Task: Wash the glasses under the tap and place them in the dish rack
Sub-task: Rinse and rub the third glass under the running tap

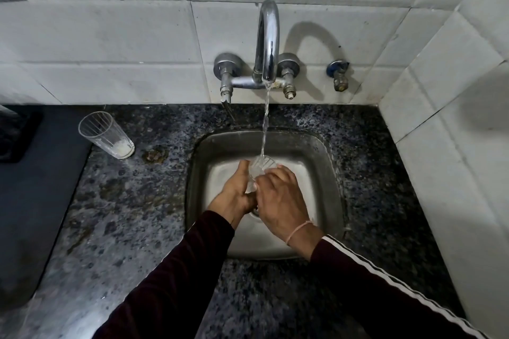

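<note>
A clear ribbed glass [261, 165] is held over the steel sink [325, 162], its mouth under the stream from the chrome tap [267, 36]. My left hand [237, 192] grips the glass from the left side. My right hand [281, 198] curls round it from the right, and its fingers cover most of the glass body. A second clear glass [106, 135] with white residue at its bottom stands upright on the granite counter [124, 201], far left of the sink.
A dark mat or tray [33, 187] lies at the left edge of the counter. Tiled walls close in the back and right. A small blue-capped valve [338, 74] sticks out of the wall right of the tap.
</note>
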